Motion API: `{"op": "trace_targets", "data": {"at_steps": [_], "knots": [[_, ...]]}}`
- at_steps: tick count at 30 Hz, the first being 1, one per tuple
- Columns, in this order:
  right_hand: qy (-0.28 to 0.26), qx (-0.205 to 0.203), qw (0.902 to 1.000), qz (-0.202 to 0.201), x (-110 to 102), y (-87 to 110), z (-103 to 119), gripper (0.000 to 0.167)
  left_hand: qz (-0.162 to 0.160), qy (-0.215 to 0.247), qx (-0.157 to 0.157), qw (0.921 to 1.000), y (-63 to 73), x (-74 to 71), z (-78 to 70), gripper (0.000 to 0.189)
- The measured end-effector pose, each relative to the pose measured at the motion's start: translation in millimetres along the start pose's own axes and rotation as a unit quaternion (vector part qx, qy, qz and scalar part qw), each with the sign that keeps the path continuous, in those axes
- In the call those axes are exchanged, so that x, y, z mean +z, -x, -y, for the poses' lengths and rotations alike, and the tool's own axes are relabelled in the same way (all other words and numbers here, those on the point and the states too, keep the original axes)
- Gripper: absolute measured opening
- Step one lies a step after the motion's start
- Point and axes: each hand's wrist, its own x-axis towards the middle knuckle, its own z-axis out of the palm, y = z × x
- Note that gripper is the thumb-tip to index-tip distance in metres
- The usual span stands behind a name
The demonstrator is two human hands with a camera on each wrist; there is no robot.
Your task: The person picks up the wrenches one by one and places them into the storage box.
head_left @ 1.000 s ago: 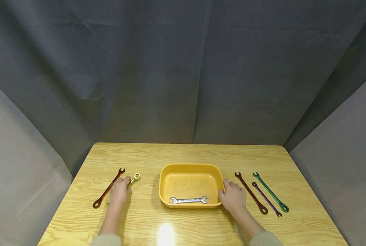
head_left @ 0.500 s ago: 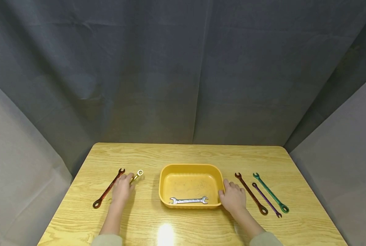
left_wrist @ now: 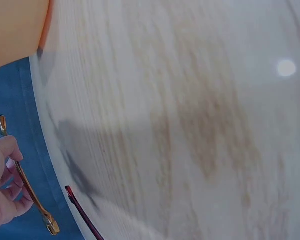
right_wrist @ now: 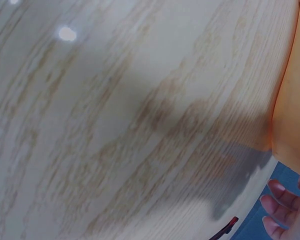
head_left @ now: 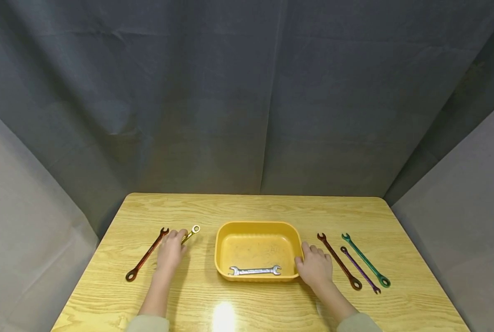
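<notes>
My left hand (head_left: 170,252) grips a gold combination wrench (head_left: 191,234) around its shank. The wrench's ring end points toward the back right, beyond the fingers. In the left wrist view the gold wrench (left_wrist: 30,190) sticks out on both sides of the fingers. Its shadow falls on the table apart from it. A yellow plastic tray (head_left: 257,225) sits mid-table with a silver open-end wrench (head_left: 255,270) inside, along the front wall. My right hand (head_left: 315,266) holds the tray's right rim, thumb over the edge and fingers outside; they show beside the tray wall (right_wrist: 292,115) in the right wrist view.
Left of my left hand lies a red combination wrench (head_left: 146,256). To the right of the tray are a dark red wrench (head_left: 339,260), a short purple wrench (head_left: 360,269) and a green wrench (head_left: 365,259), roughly parallel. Grey cloth (head_left: 214,115) hangs behind the wooden table (head_left: 197,304).
My left hand has moved right and slightly back with the gold wrench, away from the red one. The right hand, the tray and the other wrenches stay in place.
</notes>
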Motion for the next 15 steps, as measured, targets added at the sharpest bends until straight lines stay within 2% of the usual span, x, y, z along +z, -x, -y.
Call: {"op": "trace_targets", "data": {"at_steps": [8, 15], "knots": [[0.003, -0.005, 0.9999, -0.009, 0, 1.0, 0, 0.034, 0.001, 0.006, 0.013, 0.9999, -1.9, -1.8, -13.7, 0.041], [0.005, -0.005, 0.9999, -0.011, 1, 0.6, -1, 0.034, -0.011, 0.007, 0.033, 0.9994, -5.6, -2.2, -25.3, 0.041]]}}
